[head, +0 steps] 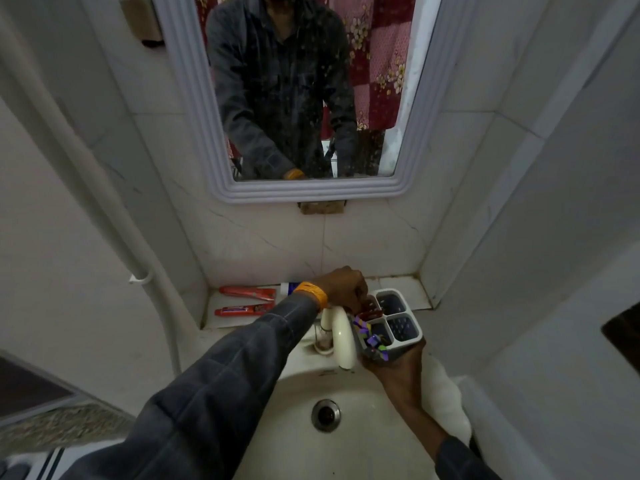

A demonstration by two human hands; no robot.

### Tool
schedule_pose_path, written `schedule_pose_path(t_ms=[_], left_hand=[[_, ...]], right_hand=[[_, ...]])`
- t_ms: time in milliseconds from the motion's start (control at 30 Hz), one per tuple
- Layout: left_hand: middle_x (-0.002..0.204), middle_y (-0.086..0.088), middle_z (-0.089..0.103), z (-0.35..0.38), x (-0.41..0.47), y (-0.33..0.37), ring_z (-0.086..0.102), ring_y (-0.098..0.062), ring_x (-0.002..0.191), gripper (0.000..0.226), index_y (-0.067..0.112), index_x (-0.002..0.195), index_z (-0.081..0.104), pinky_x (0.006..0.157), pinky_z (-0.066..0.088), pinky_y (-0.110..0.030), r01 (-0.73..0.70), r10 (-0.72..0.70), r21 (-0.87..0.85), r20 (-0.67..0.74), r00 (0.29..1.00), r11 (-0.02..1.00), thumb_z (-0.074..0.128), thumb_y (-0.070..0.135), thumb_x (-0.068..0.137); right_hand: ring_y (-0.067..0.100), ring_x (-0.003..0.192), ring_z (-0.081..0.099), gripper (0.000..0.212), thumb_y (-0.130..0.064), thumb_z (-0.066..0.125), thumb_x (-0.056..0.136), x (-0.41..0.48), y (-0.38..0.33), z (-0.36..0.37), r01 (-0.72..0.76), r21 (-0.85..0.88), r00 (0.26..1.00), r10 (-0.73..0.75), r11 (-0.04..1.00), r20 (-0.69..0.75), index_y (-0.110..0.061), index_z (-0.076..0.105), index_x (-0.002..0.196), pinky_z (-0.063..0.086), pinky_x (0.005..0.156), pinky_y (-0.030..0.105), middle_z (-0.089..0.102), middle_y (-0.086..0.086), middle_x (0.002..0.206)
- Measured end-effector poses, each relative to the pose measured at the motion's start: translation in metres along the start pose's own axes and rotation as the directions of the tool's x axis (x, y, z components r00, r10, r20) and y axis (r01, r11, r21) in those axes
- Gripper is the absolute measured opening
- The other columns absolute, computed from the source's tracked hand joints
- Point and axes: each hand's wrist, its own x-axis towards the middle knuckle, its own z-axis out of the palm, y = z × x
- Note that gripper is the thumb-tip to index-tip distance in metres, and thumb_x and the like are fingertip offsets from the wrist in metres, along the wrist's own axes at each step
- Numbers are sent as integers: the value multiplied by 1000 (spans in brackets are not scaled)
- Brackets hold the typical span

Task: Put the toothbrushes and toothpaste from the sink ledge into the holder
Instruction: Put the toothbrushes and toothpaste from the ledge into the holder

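Note:
A white holder [414, 323] with four dark compartments sits in my right hand [398, 367], held from below over the right side of the sink. My left hand [346, 287] reaches over the tap and pinches a reddish item [370, 308] going into the holder's back-left compartment. A purple patterned item [372, 339] sticks out of the front-left compartment. On the ledge at the left lie two red toothpaste tubes [247, 292] [242, 310] and a white-and-blue tube [289, 287], partly hidden behind my wrist.
A white curved tap [341, 336] rises between my hands. The basin drain [325, 415] lies below. A mirror [298, 95] hangs above the ledge [398, 284]. A white pipe [104, 209] runs down the left wall. White cloth [445, 396] sits right of the basin.

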Motion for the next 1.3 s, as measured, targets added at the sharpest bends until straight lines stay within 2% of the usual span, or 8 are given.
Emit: schedule_pose_path(t_ms=[133,367,533,633,733,967,1100,1300], left_hand=[[105,-21,73,1,8,12,66,-31,88,20,2,101,73,87,53,-33,29,-30,100,16,999,995,71,7,82],[111,-10,72,-3,-5,-8,66,-24,100,37,14,119,68,87,49,-29,46,-45,-89,21,999,995,72,13,82],[108,-10,72,5,-52,-90,67,-26,99,21,14,107,69,87,55,-35,276,-346,-266,-271,898,924,63,22,88],[117,-10,69,43,-79,-151,65,-32,105,31,14,112,67,93,53,-37,555,-591,-203,-283,755,807,66,34,87],[124,-3,69,99,-77,-219,67,-26,107,42,33,113,61,97,54,-40,596,-640,-234,-304,705,768,57,58,80],[135,-13,59,69,-88,-166,57,-33,122,51,15,135,54,106,46,-39,550,-543,-70,-306,782,832,68,26,87],[102,-9,71,12,-87,-128,66,-25,91,28,12,98,69,80,53,-31,511,-556,-222,-373,743,831,76,34,81],[90,-7,74,-48,-60,-28,71,-16,80,23,9,96,70,74,58,-25,-51,-158,-407,-464,871,912,73,30,85]], right_hand=[[-19,116,65,127,10,103,56,-2,-3,-1,28,-21,1000,-28,999,2,-75,40,126,55,95,8,61,-19,136],[-13,112,70,116,19,99,55,-1,-4,-2,16,-15,1000,-16,1000,1,-54,48,129,59,91,12,67,-8,131],[24,127,72,125,-38,111,42,-4,2,-6,-8,-44,1000,9,999,15,-24,44,147,62,102,40,68,9,143],[25,121,76,114,12,103,52,3,12,-6,-48,-47,998,50,998,43,-7,45,148,65,94,36,71,12,138],[8,113,77,110,21,99,54,2,11,-5,-31,1,997,31,1000,70,-4,45,147,63,90,24,71,13,136],[21,124,74,114,16,101,53,3,17,-8,-5,-23,999,6,1000,51,-5,43,150,62,95,24,69,13,141],[12,122,74,108,12,103,54,0,13,-6,0,-37,1000,1,999,26,-27,50,141,62,99,33,74,-10,133],[25,130,70,116,-2,107,52,2,14,-8,-40,-70,998,44,997,52,-17,47,151,59,104,50,70,2,142]])
